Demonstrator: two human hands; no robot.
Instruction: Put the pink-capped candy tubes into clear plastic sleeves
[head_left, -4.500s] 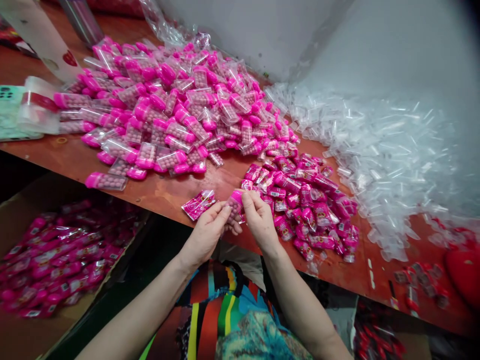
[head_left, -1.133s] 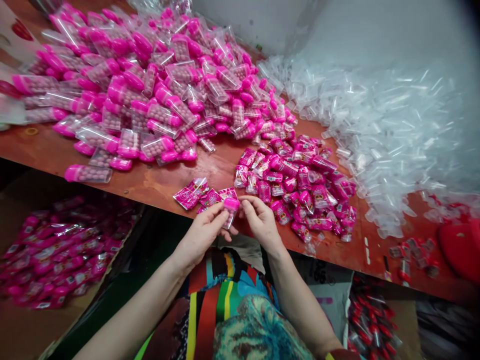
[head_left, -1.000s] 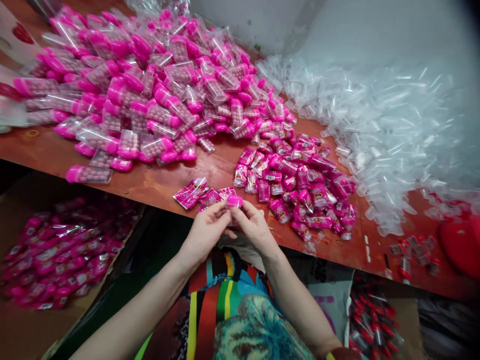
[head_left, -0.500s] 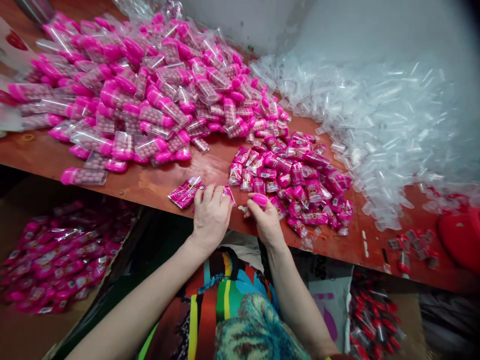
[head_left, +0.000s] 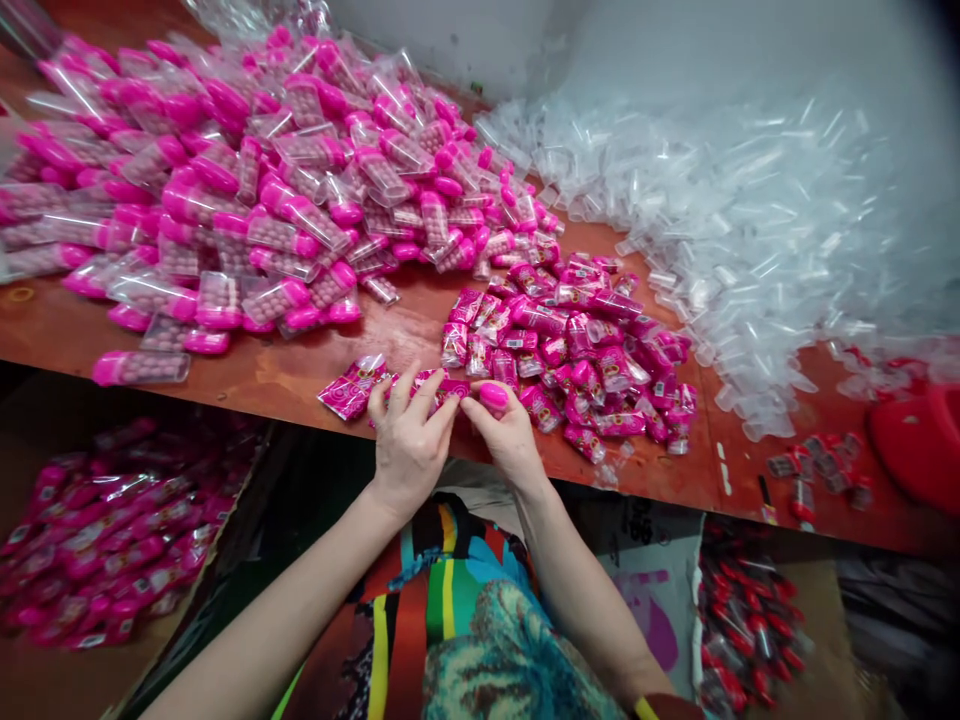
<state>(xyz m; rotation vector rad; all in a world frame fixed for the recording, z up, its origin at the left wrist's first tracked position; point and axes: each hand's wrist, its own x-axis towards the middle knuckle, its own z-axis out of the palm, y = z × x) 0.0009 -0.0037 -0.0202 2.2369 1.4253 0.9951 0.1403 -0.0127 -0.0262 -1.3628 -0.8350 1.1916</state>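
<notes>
My left hand (head_left: 411, 440) is at the table's front edge, thumb and forefinger pinched on the edge of a pink printed wrapper (head_left: 435, 383). Its other fingers spread over that wrapper. Just left of them lies a flat pink packet (head_left: 352, 388) of the same print. Closed around a pink-capped container (head_left: 493, 396) is my right hand (head_left: 514, 440); only the rounded pink end shows, the rest being hidden by the fingers. Both hands' fingertips meet at the wrapper's right end. Close beyond my right hand rises a pile of pink wrapped packs (head_left: 577, 340).
A big heap of clear tubes with pink caps and small balls (head_left: 255, 190) covers the back left. Clear plastic pieces (head_left: 720, 220) are heaped at right, near a red object (head_left: 919, 445). Below the table stand boxes of pink packs (head_left: 127, 530) and red-capped items (head_left: 750, 620).
My right hand has moved left with the pink-capped container, closing up to my left hand. More of the wrapper under my left hand now shows. The whole view has shifted slightly.
</notes>
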